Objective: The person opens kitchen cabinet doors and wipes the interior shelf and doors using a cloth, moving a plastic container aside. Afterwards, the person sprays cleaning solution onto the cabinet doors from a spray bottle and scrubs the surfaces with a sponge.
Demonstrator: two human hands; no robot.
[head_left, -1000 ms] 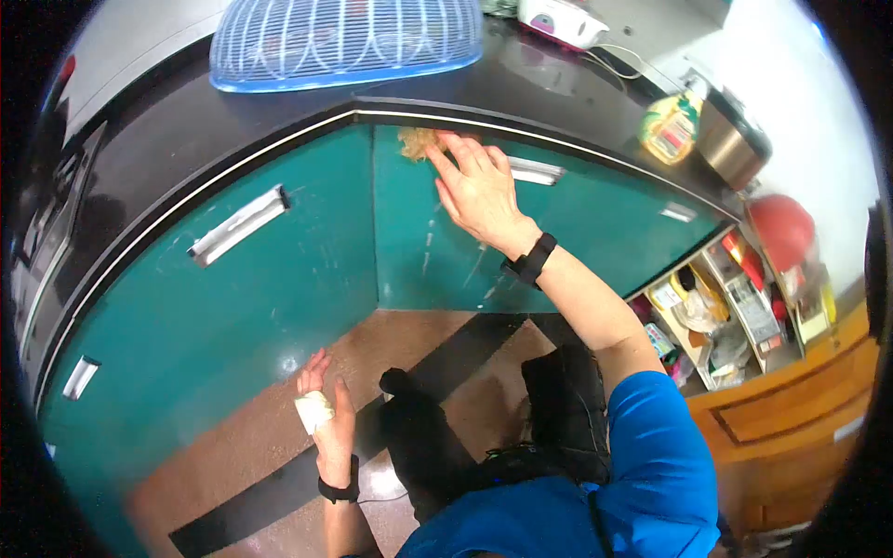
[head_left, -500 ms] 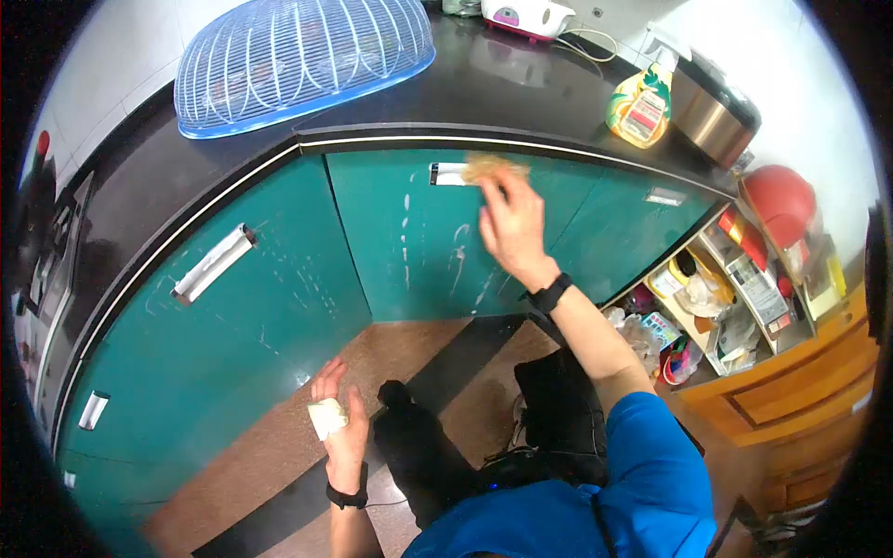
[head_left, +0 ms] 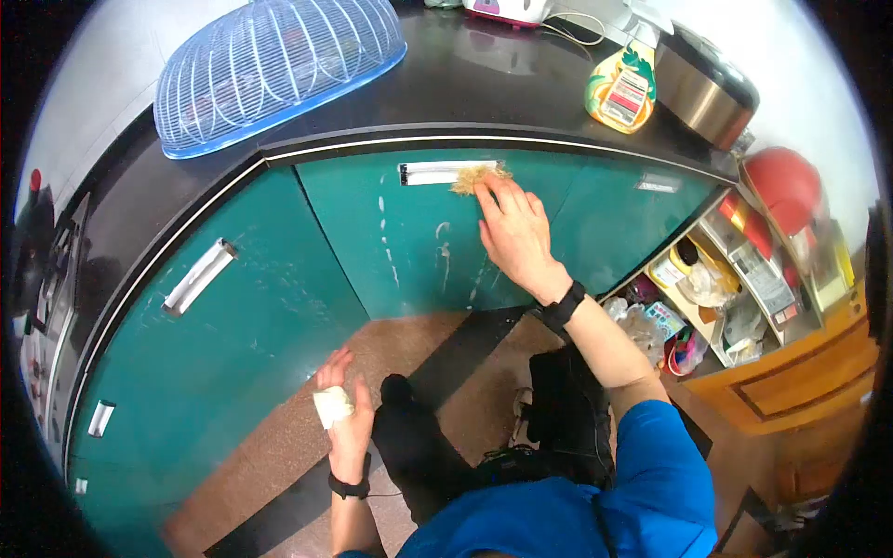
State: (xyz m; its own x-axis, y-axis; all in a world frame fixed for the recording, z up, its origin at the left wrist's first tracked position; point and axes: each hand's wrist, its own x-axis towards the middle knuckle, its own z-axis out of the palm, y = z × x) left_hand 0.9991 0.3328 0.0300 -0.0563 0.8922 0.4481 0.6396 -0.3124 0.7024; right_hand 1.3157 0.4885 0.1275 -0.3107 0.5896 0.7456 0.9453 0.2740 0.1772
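A tan, fibrous scrubbing pad (head_left: 473,178) lies against the silver handle (head_left: 433,174) of the green cabinet door (head_left: 349,223). The fingers of my right hand (head_left: 519,231) hold this pad at the handle's right end. White runny streaks mark the door below. Low on the left, over the floor, my left hand (head_left: 344,400) touches nothing; its fingers are stretched, and a white patch (head_left: 332,406) covers its back. Another silver handle (head_left: 200,276) is on the left door, among faint white smears.
On the dark countertop (head_left: 465,98) are a blue mesh cover (head_left: 279,70), a yellow spray bottle (head_left: 621,88) and a steel cooker (head_left: 704,88). Right of the doors, open shelves (head_left: 721,288) hold packages and bags, near a red bowl (head_left: 783,191).
My right hand moved the pad from the door's upper left corner to the handle, then slightly along it. The view shifted to the right. My left hand stayed low with its fingers stretched.
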